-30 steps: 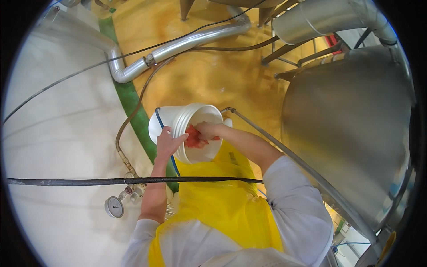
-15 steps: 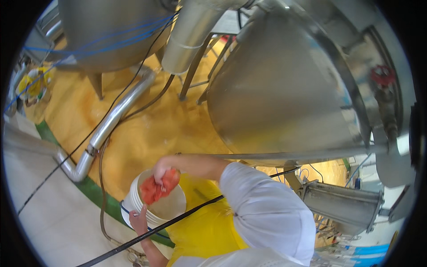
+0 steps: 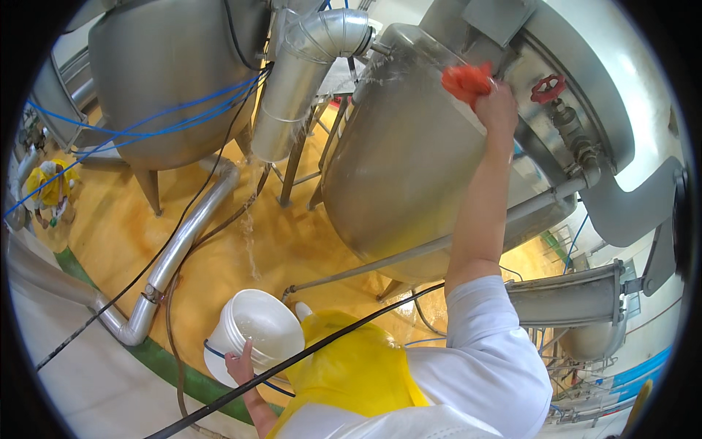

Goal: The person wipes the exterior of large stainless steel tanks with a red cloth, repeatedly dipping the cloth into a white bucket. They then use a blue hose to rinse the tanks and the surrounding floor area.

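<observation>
Raised at the upper right, my right hand (image 3: pixel 499 108) is closed on a bright red, crumpled cloth (image 3: pixel 466 82). Behind the cloth is the upper part of a big steel tank (image 3: pixel 402 161). Splashes of water hang in the air to the left of the tank. A thin stream (image 3: pixel 250 241) drops toward the floor. My left hand (image 3: pixel 240 366) grips the side of a white bucket (image 3: pixel 228 325) near its rim. The bucket is tilted toward me, and a little liquid shows inside it. A yellow apron (image 3: pixel 351 366) covers my front.
A black hose (image 3: pixel 329 336) crosses in front of me. Silver pipes (image 3: pixel 186 227) run along the left, by a second steel tank (image 3: pixel 175 73). A red valve wheel (image 3: pixel 548 88) is right of the raised hand. Far left, a person (image 3: pixel 51 186) in yellow bends down. The yellow floor (image 3: pixel 183 271) looks wet.
My right hand has lifted the red cloth out of the bucket, up and to the right, beside the tank's top. Water now flies through the air. My left hand stays on the bucket.
</observation>
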Demonstrator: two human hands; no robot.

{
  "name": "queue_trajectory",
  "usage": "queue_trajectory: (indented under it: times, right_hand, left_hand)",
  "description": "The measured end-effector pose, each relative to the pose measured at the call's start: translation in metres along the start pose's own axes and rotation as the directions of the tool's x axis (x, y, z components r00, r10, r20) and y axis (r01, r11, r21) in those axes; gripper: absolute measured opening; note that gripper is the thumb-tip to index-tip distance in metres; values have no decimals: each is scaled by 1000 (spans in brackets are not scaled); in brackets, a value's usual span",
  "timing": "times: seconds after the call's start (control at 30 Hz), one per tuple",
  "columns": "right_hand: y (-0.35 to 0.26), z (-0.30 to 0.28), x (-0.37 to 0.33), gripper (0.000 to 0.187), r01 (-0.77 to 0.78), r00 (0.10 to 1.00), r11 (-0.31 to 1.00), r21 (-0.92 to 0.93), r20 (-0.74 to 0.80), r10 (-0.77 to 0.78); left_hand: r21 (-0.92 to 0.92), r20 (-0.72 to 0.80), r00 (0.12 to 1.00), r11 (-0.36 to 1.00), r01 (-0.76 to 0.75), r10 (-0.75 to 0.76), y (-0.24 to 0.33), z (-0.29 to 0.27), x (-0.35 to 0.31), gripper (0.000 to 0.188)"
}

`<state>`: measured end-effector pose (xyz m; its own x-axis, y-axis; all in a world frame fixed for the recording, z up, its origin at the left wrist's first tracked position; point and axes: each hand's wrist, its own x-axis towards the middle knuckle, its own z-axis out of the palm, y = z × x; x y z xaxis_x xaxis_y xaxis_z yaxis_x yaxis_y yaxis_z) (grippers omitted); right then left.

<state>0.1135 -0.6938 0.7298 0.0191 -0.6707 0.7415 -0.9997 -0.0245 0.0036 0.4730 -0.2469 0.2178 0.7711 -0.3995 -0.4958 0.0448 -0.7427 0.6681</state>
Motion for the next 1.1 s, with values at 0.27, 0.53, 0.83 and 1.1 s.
queue_trajectory:
  times: [0.27, 0.53, 0.83, 1.1]
  right_hand:
    - [-27, 117, 35, 64, 235, 924, 913, -334, -214, -317]
    - [-31, 86, -17, 48, 32, 920, 974, -226, -373, -117]
    - [-55, 164, 147, 57, 103, 993, 976, -194, 76, -90]
    - [-64, 156, 134, 63, 206, 941, 966, -157, 304, -151]
  left_hand:
    - [80, 133, 990, 995, -52, 41, 9, -4, 12, 78]
    - [86, -39, 999, 996, 36, -33, -25, 10, 15, 65]
    - [65, -92, 987, 989, 135, -129, -30, 10, -11, 65]
    - [56, -147, 975, 983, 174, -165, -33, 16, -9, 66]
